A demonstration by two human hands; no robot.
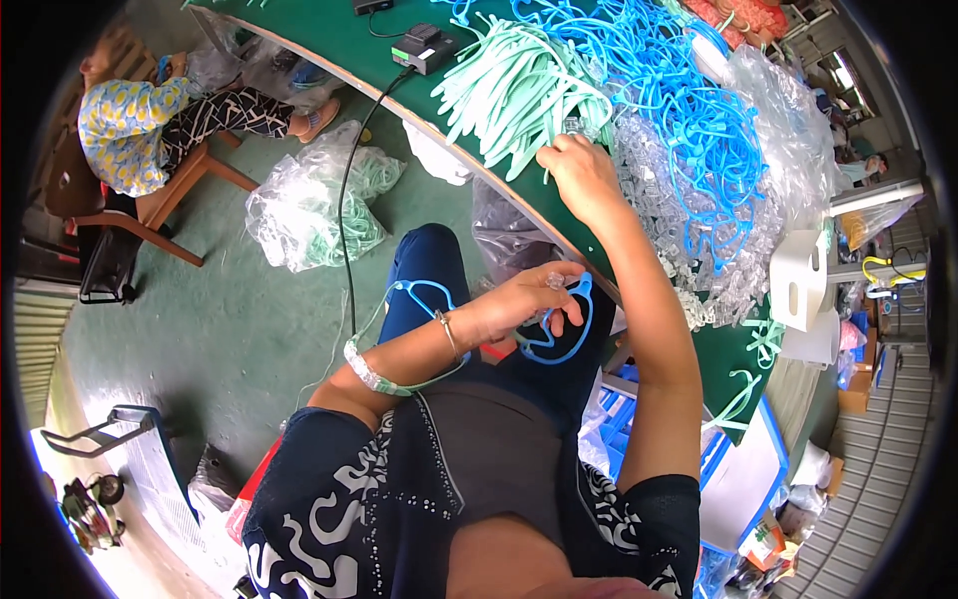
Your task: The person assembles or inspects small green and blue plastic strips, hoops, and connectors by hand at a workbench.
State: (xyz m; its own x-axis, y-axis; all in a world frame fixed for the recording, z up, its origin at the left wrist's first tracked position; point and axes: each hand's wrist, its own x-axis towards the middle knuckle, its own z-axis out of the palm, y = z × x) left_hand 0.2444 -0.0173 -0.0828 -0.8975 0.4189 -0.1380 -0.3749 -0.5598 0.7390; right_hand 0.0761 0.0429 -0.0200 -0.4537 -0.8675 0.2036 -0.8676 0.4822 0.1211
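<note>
My left hand (pixel 529 301) is closed over my lap, holding a bright blue rubbery strap (pixel 579 344) that hangs in a loop below the fingers. A small clear plastic piece (pixel 555 282) shows at its thumb and fingertips. Farther forward, my right hand (pixel 582 172) reaches to the table, its fingertips pinched at another clear plastic piece (pixel 572 126). Right beside those fingers lies a heap of mint-green strips (pixel 519 90). A mint-green cord (pixel 401 387) and a blue strap (pixel 424 287) are around or against my left forearm.
Tangled blue straps (pixel 699 110) and a mound of clear plastic pieces (pixel 659 180) cover the table's right part. A black adapter (pixel 424 48) sits near the edge, its cable hanging down. On the floor stands a plastic bag (pixel 319 205); a seated person (pixel 140 120) is at the left.
</note>
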